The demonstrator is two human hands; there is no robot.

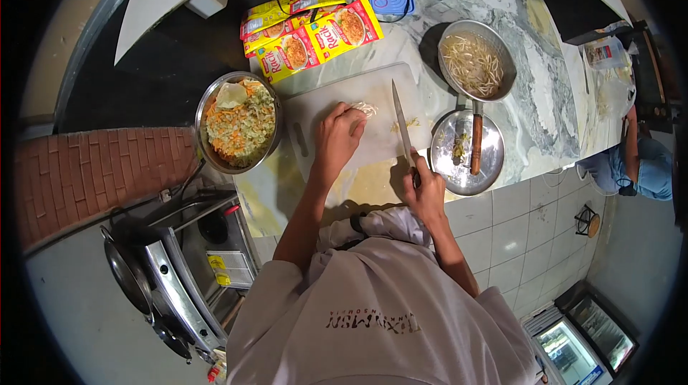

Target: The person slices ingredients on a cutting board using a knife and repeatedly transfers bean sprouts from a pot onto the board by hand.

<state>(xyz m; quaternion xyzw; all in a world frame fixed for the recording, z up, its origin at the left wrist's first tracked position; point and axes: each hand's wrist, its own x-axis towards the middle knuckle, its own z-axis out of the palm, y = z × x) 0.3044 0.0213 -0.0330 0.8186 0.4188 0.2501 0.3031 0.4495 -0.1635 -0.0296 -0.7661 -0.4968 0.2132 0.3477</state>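
Observation:
A white cutting board [337,91] lies on the counter before me. My left hand [341,138] rests on it with curled fingers, holding down a small bunch of bean sprouts [367,108] whose ends stick out to the right. My right hand [426,190] grips a kitchen knife [402,118] by its handle; the blade points away from me, apart from the bunch. Small yellowish trimmings [407,126] lie beside the blade. At the upper right, a metal saucepan [510,63] contains more bean sprouts [473,66].
The saucepan's wooden handle [477,143] reaches over a round metal plate [494,166] with scraps. A metal bowl [201,109] of shredded vegetables stands left. Yellow-red packets [315,40] and a blue lid [389,0] lie behind. A stove [183,292] is lower left; another person [648,166] is far right.

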